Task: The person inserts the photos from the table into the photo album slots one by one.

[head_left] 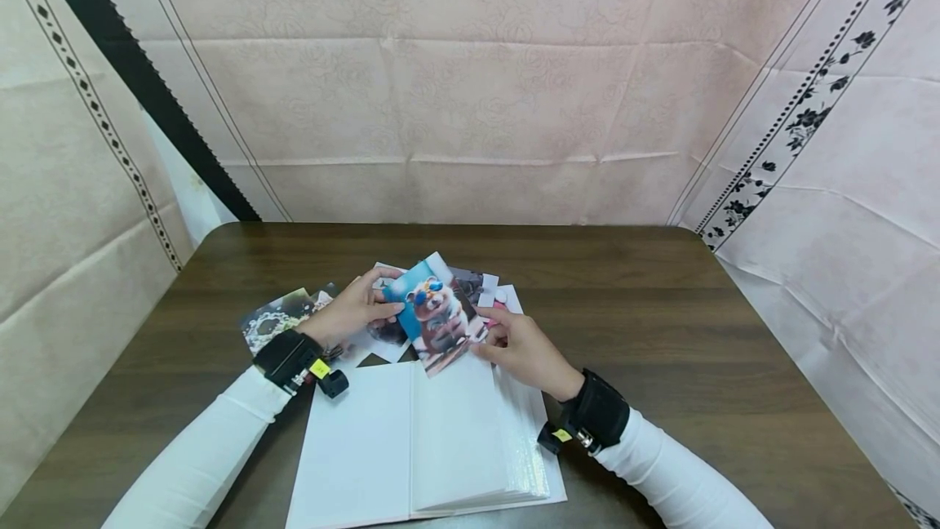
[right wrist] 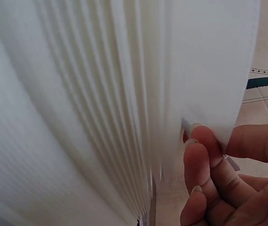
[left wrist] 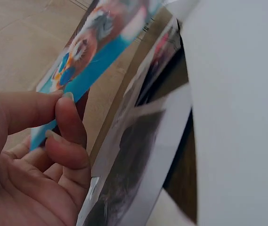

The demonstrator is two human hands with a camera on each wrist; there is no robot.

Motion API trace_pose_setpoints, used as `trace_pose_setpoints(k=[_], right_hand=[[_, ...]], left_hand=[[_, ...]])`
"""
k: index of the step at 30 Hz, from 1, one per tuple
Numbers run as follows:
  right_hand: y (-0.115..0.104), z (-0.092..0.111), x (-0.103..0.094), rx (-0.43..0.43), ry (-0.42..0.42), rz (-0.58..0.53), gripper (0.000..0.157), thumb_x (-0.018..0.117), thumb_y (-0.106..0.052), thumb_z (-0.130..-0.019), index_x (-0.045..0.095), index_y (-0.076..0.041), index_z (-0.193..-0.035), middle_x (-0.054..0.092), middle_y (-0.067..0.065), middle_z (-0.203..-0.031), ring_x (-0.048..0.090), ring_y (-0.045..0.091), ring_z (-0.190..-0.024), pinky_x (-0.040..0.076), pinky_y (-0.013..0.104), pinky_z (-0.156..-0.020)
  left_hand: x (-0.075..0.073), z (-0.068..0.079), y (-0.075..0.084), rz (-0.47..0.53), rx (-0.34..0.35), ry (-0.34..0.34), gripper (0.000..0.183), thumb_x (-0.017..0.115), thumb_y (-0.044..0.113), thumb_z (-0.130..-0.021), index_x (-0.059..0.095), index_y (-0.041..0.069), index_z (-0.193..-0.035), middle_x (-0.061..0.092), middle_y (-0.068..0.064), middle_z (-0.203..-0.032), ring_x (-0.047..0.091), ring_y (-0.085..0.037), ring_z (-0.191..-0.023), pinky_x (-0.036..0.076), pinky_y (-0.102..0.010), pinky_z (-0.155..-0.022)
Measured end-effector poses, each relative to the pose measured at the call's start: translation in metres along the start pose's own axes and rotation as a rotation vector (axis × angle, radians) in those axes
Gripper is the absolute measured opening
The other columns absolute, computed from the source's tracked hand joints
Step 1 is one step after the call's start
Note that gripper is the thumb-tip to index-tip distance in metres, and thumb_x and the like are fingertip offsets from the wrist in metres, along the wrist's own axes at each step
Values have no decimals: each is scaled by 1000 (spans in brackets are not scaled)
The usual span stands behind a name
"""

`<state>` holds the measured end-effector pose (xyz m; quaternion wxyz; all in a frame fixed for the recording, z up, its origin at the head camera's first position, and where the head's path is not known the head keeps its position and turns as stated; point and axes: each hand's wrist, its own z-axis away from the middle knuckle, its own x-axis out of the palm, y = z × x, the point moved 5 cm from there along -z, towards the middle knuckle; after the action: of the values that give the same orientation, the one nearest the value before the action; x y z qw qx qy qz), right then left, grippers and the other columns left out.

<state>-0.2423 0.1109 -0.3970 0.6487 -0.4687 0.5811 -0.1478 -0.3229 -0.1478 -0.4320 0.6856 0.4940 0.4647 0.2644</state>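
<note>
A glossy photo print (head_left: 438,313) of a furry animal in blue goggles on a turquoise background is tilted above the top of an open white album (head_left: 360,439). My left hand (head_left: 357,306) pinches its left edge; the left wrist view shows thumb and fingertips on the print (left wrist: 84,56). At the print's right side is my right hand (head_left: 525,347). In the right wrist view, its thumb and fingers pinch the corner of a white album page (right wrist: 209,61), beside many fanned pages (right wrist: 96,94). Whether this hand also touches the print, I cannot tell.
More photo prints (head_left: 275,318) lie at the left behind the album, and others (head_left: 470,284) are partly hidden behind the held print. The brown wooden table (head_left: 661,308) extends on both sides. Pale patterned cloth (head_left: 441,104) hangs beyond the table.
</note>
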Motion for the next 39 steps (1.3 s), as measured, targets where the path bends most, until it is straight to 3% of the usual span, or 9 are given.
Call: trace_pose_setpoints(k=[5,10,17,29,39], right_hand=[[1,0,0,3,1,0,59,70,-15,-86,47,0,-138,56,-1,-65,46,15,-56,35,23,-49],[2,0,1,1,-6,-15,59,69,-14,-86,46,1,-138,55,-1,-67,46,14,-57,35,23,-50],[0,-1,0,-25,-20,-44,58,68,-12,-87,45,-2,-139,53,-1,-67,44,13,-57,35,23,-52],[0,-1,0,-25,-18,-58,48,67,-11,-87,51,-4,-132,56,-1,-67,45,14,-57,35,24,-52],[0,-1,0,-24,-8,-58,45,67,-12,-87,52,-6,-129,56,0,-67,45,15,-56,35,24,-51]], left_hand=[[7,0,-1,35,-27,-47,66,63,34,-91,28,20,-144,61,-9,-91,53,-26,-77,40,-36,-72],[14,0,0,81,-7,-103,65,62,30,-92,25,21,-145,62,-13,-88,54,-27,-73,40,-32,-64],[11,2,4,70,25,-61,58,55,22,-96,24,23,-146,64,-15,-89,57,-30,-78,43,-34,-68],[11,3,6,17,40,-66,54,50,22,-99,22,21,-146,59,-14,-89,55,-30,-80,45,-37,-74],[10,4,6,-41,17,-40,51,49,24,-99,25,29,-144,55,-14,-92,55,-30,-83,44,-39,-77]])
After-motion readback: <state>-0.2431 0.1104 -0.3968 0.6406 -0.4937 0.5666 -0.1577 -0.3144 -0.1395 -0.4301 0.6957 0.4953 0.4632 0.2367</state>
